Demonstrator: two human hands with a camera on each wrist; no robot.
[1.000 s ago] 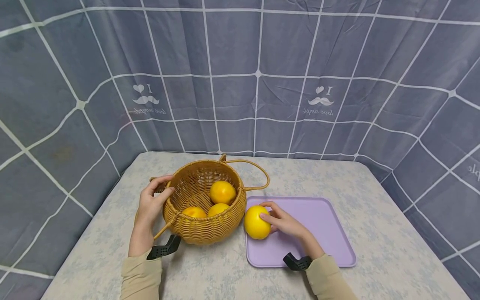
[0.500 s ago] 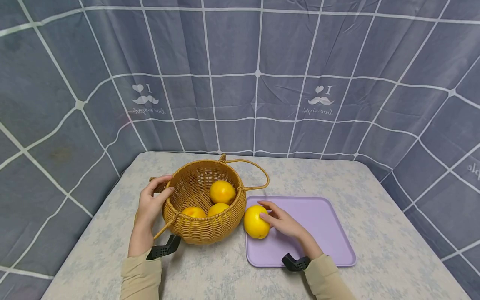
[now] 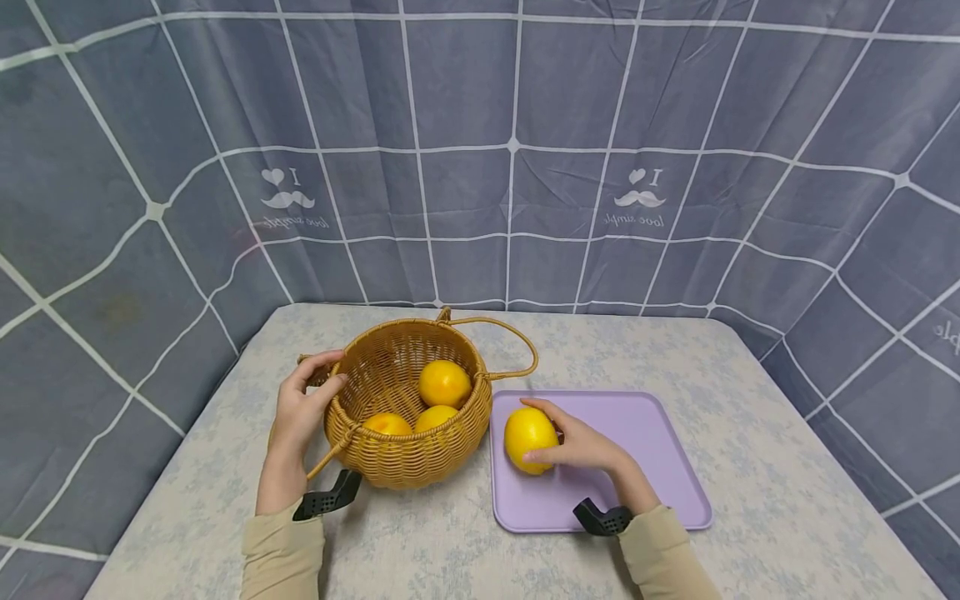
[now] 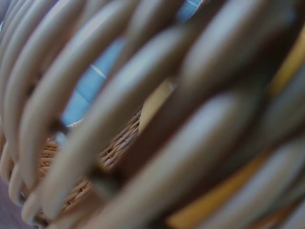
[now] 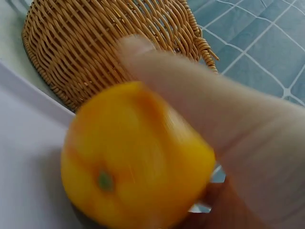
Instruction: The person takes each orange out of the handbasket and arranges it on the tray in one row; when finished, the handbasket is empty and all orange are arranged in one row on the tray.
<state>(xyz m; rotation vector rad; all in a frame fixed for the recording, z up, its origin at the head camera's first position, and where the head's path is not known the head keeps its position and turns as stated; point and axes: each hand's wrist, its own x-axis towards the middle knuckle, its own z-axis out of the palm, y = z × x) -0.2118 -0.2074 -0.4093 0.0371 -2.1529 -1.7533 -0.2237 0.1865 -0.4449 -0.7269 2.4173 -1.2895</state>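
A brown wicker basket [image 3: 412, 462] stands left of centre in the head view, with three yellow-orange oranges [image 3: 445, 383] inside. My left hand [image 3: 295, 412] grips its left rim, thumb on the inner side. Close-up wicker strands [image 4: 109, 105] fill the left wrist view and hide that hand. To the right, my right hand [image 3: 588, 443] holds another orange [image 3: 527, 433] over the left part of a lilac tray [image 3: 637, 442]. In the right wrist view the thumb [image 5: 190, 90] lies across this orange, and a green stem spot shows. Whether the fruit touches the tray I cannot tell.
A looped basket handle [image 3: 534, 354] sticks out to the right, behind the tray's back left corner. The tray's left edge lies close beside the basket. A pale patterned cloth [image 3: 405, 550] covers the table, and a grey-blue checked curtain [image 3: 465, 200] surrounds it.
My right hand has shifted slightly right with the orange, away from the basket, and the fruit has turned a little. The left hand and basket stay in place.
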